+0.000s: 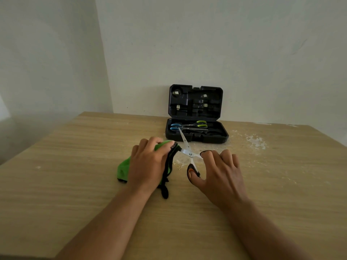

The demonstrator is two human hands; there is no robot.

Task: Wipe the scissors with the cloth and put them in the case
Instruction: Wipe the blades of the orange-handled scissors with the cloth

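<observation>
Both hands worked over the wooden table (75,184): the right hand (223,175) gripped the orange-handled scissors (189,153), blades spread, while the left hand (148,162) pinched the green cloth (124,169) around one blade. Beyond, the open black case (197,136) held two more scissors (189,126).

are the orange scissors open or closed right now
Open. The orange scissors have their blades spread: one points up toward the case, the other runs left into the cloth.
</observation>
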